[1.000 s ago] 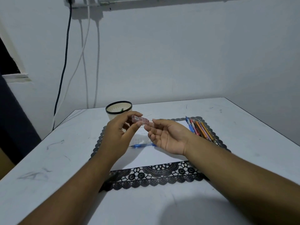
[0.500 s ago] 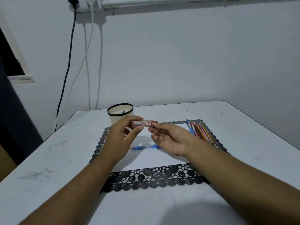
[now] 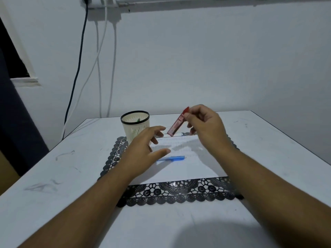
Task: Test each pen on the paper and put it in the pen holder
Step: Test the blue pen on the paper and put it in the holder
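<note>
Both bare forearms enter from the bottom corners of the frame and converge toward its middle. The left hand (image 3: 143, 149) sits left of centre, back toward the camera, fingers loosely extended and spread, thumb pointing right; whether its fingertips pinch anything is too fine to tell. The right hand (image 3: 206, 126) is raised higher, just right of centre, wrist bent, fingers curled, with thumb and forefinger pinching the upper end of a tilted small red case (image 3: 176, 125).
</note>
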The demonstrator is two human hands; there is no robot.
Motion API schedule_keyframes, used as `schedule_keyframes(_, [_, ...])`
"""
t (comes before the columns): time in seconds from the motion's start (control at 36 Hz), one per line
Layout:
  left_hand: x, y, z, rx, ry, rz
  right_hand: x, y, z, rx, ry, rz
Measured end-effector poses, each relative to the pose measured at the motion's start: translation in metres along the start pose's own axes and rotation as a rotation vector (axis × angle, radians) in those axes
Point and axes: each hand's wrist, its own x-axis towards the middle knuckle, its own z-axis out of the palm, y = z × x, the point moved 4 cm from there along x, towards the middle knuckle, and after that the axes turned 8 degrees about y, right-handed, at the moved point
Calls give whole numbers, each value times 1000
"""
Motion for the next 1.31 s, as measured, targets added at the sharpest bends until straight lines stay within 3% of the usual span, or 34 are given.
schedule_keyframes(0.08, [-3,1,3,3,-4,20,-6,16,13,-300,-254,19])
schedule_keyframes(0.17, [-2,-1,4,17,-22,1,-7,22,17,-270,-225,55])
schedule_keyframes(0.36, [-5,1,11,-105,-54,-85,-16,26,25,8,-148,243])
schedule_keyframes(0.5, [-9,11,8,-292,6,-90,-24,29,36,419,-95,581])
schedule_keyframes(0.67, [-4,20,4,-260,86,45,-39,31,51,774,-181,942])
schedule_keyframes(1.0, [-4,36,-17,-84,268,210,-47,31,65,762,-286,977])
schedule_keyframes(1.31, [-2,24,-18,-216,296,66,-44,28,58,770,-204,948])
